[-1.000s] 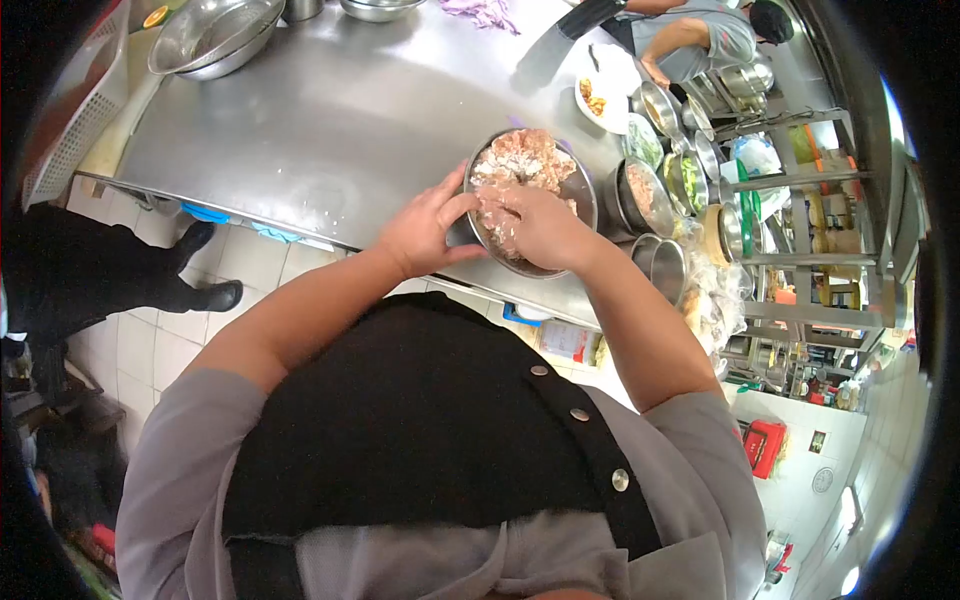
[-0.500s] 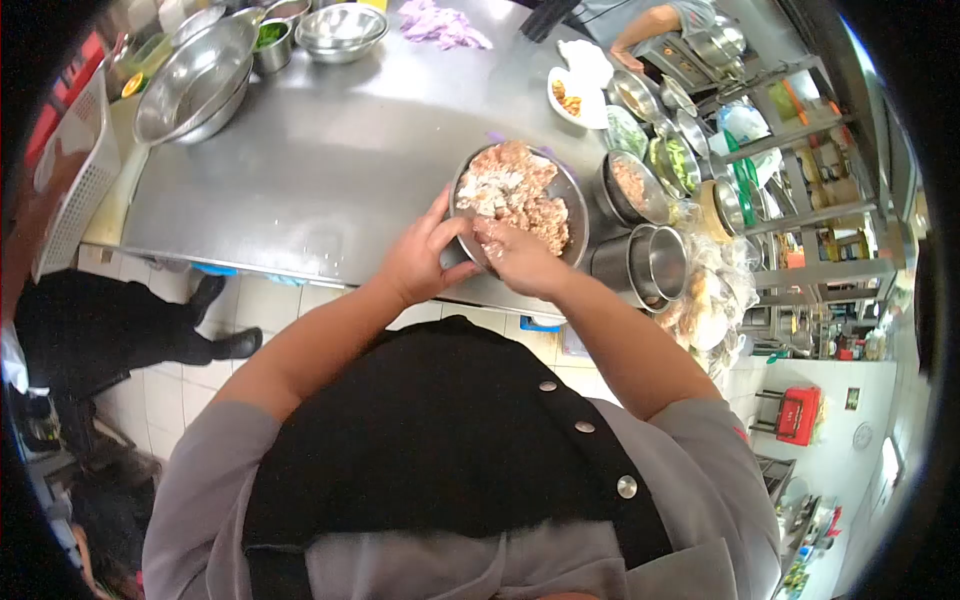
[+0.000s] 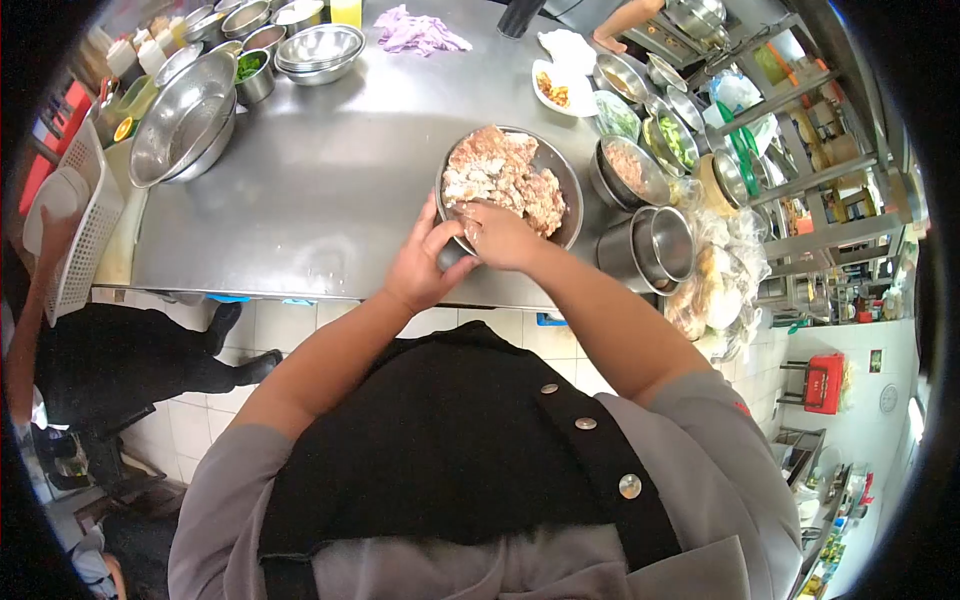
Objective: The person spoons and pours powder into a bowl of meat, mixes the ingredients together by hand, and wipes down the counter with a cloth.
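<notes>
A round metal bowl (image 3: 574, 195) sits near the front edge of the steel counter. Inside it lies a lumpy pile of pale pink minced meat (image 3: 510, 175), with whitish patches on its left part. My left hand (image 3: 425, 268) grips the near left side of the bowl, thumb toward me and fingers along the rim. Reaching into the near side of the bowl, my right hand (image 3: 500, 236) has its fingers curled in against the meat. Bits of meat stick to those fingers, and their tips are partly hidden.
Metal bowls (image 3: 185, 120) stand at the back left, and a lilac cloth (image 3: 420, 32) lies at the back. To the right are a white plate of food (image 3: 560, 92), steel pots (image 3: 660, 250) and plastic bags (image 3: 720, 285). A co-worker's arm (image 3: 50, 260) reaches to a white basket (image 3: 85, 225).
The camera view has shifted slightly. The meat's pale patches look rearranged, while my left hand keeps its hold on the bowl. At left, white dishes now show by the co-worker's hand.
</notes>
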Motion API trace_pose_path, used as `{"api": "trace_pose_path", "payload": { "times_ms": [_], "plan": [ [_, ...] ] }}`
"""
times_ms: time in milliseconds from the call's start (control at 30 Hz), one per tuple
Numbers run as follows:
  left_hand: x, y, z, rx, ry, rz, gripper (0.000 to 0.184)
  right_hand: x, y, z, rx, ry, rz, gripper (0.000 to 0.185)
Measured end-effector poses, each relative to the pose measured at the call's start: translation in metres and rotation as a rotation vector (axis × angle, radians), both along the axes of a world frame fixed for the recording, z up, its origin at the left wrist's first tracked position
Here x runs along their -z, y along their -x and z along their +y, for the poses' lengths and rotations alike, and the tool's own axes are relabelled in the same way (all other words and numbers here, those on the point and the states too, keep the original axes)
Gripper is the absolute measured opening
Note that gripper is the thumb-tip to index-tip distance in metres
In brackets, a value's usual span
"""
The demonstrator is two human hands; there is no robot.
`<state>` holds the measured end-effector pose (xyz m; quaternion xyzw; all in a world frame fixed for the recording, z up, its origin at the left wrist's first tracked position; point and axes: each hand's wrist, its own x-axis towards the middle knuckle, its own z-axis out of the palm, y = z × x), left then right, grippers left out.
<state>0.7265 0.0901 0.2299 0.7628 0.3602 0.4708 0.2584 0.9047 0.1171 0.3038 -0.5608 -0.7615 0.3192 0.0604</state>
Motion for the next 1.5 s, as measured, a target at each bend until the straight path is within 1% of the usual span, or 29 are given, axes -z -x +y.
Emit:
{"api": "trace_pose_path", "payload": {
  "times_ms": [67, 100, 133, 167, 200, 233, 333, 367, 400, 467, 500, 567, 600, 667, 733, 767, 833, 867, 900, 1000, 1133, 1167, 1233, 1267, 1300, 1333, 1467, 1500],
  "plan": [
    [0.001, -0.001, 0.000, -0.024, 0.014, 0.032, 0.050, -0.002, -0.004, 0.006, -0.058, 0.012, 0.012, 0.037],
    [0.001, 0.001, -0.002, -0.026, 0.007, 0.051, 0.048, -0.004, -0.003, 0.004, -0.048, 0.005, -0.035, 0.035],
    [-0.001, 0.002, 0.000, -0.030, -0.008, 0.067, 0.047, 0.006, -0.004, 0.002, -0.046, -0.109, 0.015, 0.034],
    [-0.002, 0.001, 0.001, -0.008, -0.044, -0.003, 0.045, 0.024, -0.007, 0.001, -0.050, -0.226, 0.063, 0.033],
    [0.003, 0.001, 0.003, -0.001, -0.051, -0.003, 0.045, 0.033, -0.008, 0.000, -0.054, -0.338, 0.115, 0.033],
    [0.002, 0.000, 0.004, -0.008, -0.036, -0.003, 0.044, 0.032, -0.007, -0.002, -0.060, -0.373, 0.141, 0.032],
    [0.001, -0.001, -0.004, -0.041, -0.017, 0.027, 0.045, 0.016, -0.013, 0.012, -0.206, -0.198, -0.162, 0.032],
    [-0.003, -0.002, -0.002, -0.057, -0.033, 0.034, 0.046, -0.012, -0.008, 0.007, -0.170, -0.054, -0.254, 0.035],
    [-0.006, -0.002, -0.003, -0.067, -0.073, 0.030, 0.046, -0.011, -0.010, 0.006, -0.173, -0.026, -0.234, 0.037],
    [-0.008, -0.002, -0.005, -0.062, -0.015, 0.051, 0.045, 0.003, -0.021, 0.008, -0.188, 0.037, -0.204, 0.039],
    [-0.009, -0.002, -0.006, -0.048, 0.011, 0.040, 0.042, 0.012, -0.028, 0.007, -0.214, -0.026, -0.149, 0.039],
    [-0.009, -0.002, -0.005, -0.051, -0.009, 0.061, 0.043, 0.017, -0.033, 0.000, -0.264, -0.142, -0.037, 0.040],
    [-0.009, -0.002, -0.005, -0.049, -0.015, 0.074, 0.044, 0.020, -0.035, 0.000, -0.241, -0.071, -0.046, 0.041],
    [-0.008, -0.001, -0.004, -0.062, -0.068, 0.096, 0.045, -0.004, -0.031, -0.007, -0.188, 0.066, -0.067, 0.041],
    [-0.006, -0.001, -0.004, -0.067, -0.115, 0.112, 0.045, 0.001, -0.031, -0.005, -0.226, 0.087, -0.040, 0.042],
    [-0.005, -0.001, -0.003, -0.052, -0.063, 0.102, 0.046, 0.004, -0.032, -0.004, -0.246, 0.098, -0.031, 0.042],
    [-0.004, 0.000, -0.004, -0.038, -0.058, 0.088, 0.047, 0.010, -0.030, -0.010, -0.170, 0.070, -0.039, 0.043],
    [-0.005, -0.001, -0.003, -0.032, -0.057, 0.079, 0.048, -0.004, -0.023, -0.015, -0.133, 0.055, -0.045, 0.043],
    [-0.005, -0.001, -0.003, -0.013, -0.052, 0.054, 0.050, -0.021, -0.020, -0.022, -0.098, 0.125, -0.102, 0.044],
    [0.000, 0.000, -0.001, -0.037, -0.108, 0.141, 0.053, -0.012, -0.023, -0.026, -0.154, 0.050, -0.107, 0.046],
    [-0.007, -0.004, 0.000, 0.015, -0.135, 0.016, 0.048, -0.010, -0.022, -0.024, -0.150, 0.073, -0.109, 0.048],
    [-0.005, -0.004, 0.003, 0.035, -0.234, 0.013, 0.048, -0.005, -0.022, -0.023, -0.132, 0.061, -0.095, 0.048],
    [0.000, -0.001, 0.004, 0.019, -0.251, 0.080, 0.048, 0.004, -0.024, -0.019, -0.172, 0.018, -0.055, 0.048],
    [0.005, -0.001, 0.003, 0.006, -0.252, 0.071, 0.047, 0.010, -0.025, -0.015, -0.193, 0.037, -0.080, 0.048],
    [0.005, 0.000, 0.000, -0.009, -0.163, 0.084, 0.049, 0.020, -0.025, -0.010, -0.218, 0.000, -0.081, 0.047],
    [-0.002, 0.000, 0.000, -0.004, -0.161, 0.092, 0.049, 0.000, -0.022, -0.014, -0.139, 0.041, -0.095, 0.046],
    [0.001, 0.000, -0.002, -0.025, -0.119, 0.091, 0.047, -0.022, -0.021, -0.008, -0.124, 0.136, -0.138, 0.045],
    [0.000, 0.000, -0.001, -0.025, -0.123, 0.080, 0.047, -0.024, -0.024, -0.007, -0.150, 0.008, -0.135, 0.045]
  ]
}}
